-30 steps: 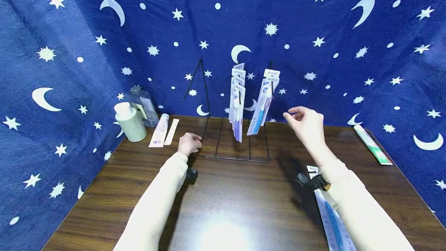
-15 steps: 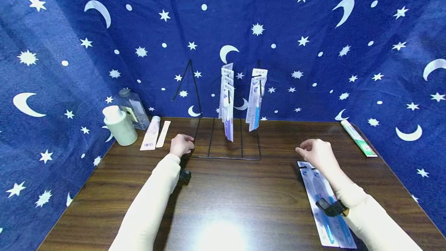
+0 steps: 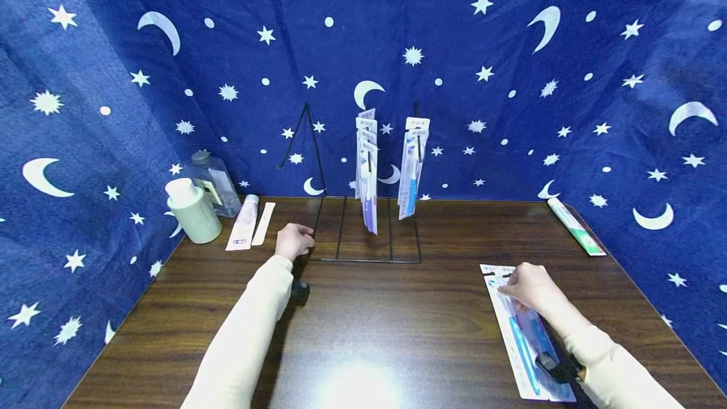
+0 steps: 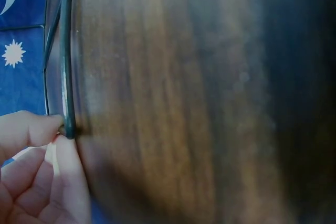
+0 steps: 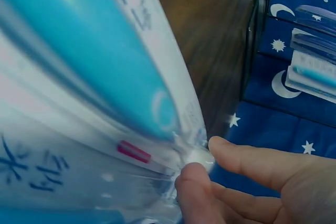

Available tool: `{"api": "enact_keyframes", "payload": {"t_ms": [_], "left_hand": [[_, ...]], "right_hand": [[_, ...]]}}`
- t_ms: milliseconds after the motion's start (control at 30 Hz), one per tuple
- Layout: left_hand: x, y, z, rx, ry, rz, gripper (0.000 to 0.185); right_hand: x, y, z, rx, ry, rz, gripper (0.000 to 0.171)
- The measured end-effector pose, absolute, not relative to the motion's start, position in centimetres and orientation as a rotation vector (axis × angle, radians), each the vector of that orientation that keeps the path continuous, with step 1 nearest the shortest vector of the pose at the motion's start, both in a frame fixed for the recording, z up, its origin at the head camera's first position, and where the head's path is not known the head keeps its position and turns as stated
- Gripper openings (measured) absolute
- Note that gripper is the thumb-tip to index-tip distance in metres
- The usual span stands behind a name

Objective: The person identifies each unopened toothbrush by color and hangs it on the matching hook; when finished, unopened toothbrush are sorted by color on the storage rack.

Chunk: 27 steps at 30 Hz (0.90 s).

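Note:
A black wire rack stands at the back middle of the wooden table. Two bunches of toothbrush packs hang from its hooks; its left hook is bare. My left hand pinches the rack's front left corner; in the left wrist view the fingertips of my left hand close on the rack's wire. A toothbrush pack with a blue brush lies flat at the front right. My right hand pinches its top edge, and the right wrist view shows the right hand's thumb and finger on the pack.
At the back left stand a cream bottle and a clear bottle, with a tube and a thin white sachet lying beside them. A green-and-white toothpaste box lies at the back right. Starry blue cloth surrounds the table.
My right hand came down and back from beside the rack's right hook to the pack lying on the table and took its top edge. The left hand stayed on the rack.

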State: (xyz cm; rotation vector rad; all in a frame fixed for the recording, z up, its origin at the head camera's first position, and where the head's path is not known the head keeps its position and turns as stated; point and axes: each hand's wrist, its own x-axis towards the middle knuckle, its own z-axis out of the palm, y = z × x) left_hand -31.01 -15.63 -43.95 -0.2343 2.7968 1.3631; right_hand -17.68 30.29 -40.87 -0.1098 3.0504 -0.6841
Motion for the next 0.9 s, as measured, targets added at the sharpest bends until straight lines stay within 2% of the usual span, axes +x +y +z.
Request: {"api": "enact_keyframes", "payload": {"t_ms": [267,567,900], "left_hand": [[-30.8,-15.6,-44.0,-0.244,2.815,1.359,0.029],[-31.0,-15.5,-43.7,-0.222,2.801,1.359,0.03],[-31.2,-15.6,-43.8,-0.245,2.782,1.34,0.031]], "right_hand": [[-17.7,30.0,-41.9,-0.061,3.037,-0.713,0.019],[-17.9,29.9,-41.6,-0.124,3.118,-0.641,0.023],[-18.5,29.8,-40.7,-0.069,3.223,-0.672,0.021]]}}
